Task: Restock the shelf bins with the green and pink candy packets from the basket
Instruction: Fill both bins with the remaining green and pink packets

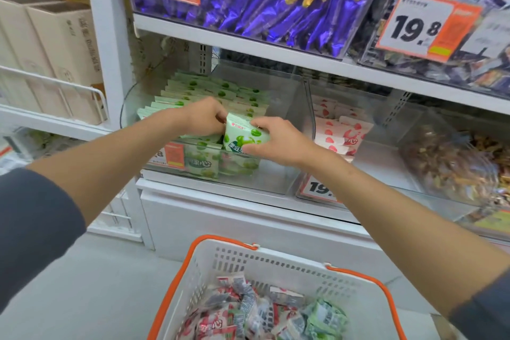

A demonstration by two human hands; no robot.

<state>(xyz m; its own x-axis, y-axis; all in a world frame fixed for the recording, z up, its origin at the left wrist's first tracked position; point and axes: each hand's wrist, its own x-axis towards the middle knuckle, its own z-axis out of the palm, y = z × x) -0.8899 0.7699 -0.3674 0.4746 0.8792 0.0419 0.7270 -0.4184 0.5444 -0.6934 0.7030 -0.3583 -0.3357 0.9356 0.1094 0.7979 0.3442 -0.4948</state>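
Both hands meet over the front of the clear plastic shelf bin (pixel 278 182) at the left of the middle shelf, where rows of pale green candy packets (pixel 201 91) stand on edge. The right hand (pixel 278 141) has its fingers curled closed around a small stack of green-and-white glossy candy packets (pixel 242 135), thumb on the far top edge and fingers under the near right side. The left hand (pixel 204 117) presses its closed fingertips against the stack's left edge; how much of the weight it carries cannot be told.

The stack sits tilted, its long axis leaning up and away, just above the near row of packets. The gap to fill seems to lie directly below and slightly near of it, so the next move is probably a short downward tuck, with the right hand leading.

The neighbouring bin to the right holds white-and-pink packets (pixel 342 132). Near the bottom, the white perforated basket with orange rim (pixel 276 262) holds mixed pink and green packets, partly cut off. The bin's front wall blurs the lower packets, and the left fingertips are hidden.
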